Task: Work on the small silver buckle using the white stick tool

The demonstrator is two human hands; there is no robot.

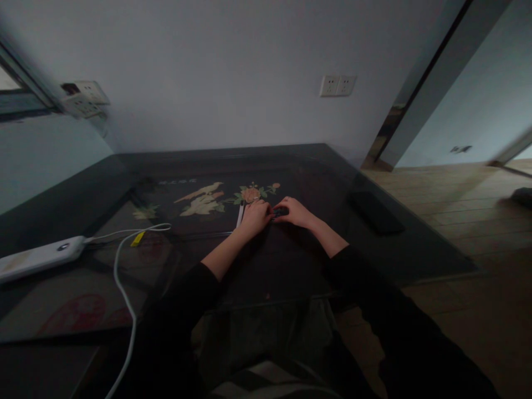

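My left hand [256, 214] and my right hand [295, 211] meet over the dark glossy table [266, 266]. Between their fingertips is a small dark object [281, 211], too dim to name. The right thumb and fingers pinch it, and the bent left fingers close at its left end. Just left of my left hand, a narrow white strip [240, 215] shows on the table, its other parts hidden behind the hand. Under and beyond the hands lies a picture of birds [203, 200] and a pink flower [250, 194].
A white power strip [45, 256] lies at the left, with a white cable [124, 293] running over the table's front edge. A yellow tag [137, 239] is near the cable. On the right rests a flat black object [376, 212]. Wall sockets [337, 86] are behind.
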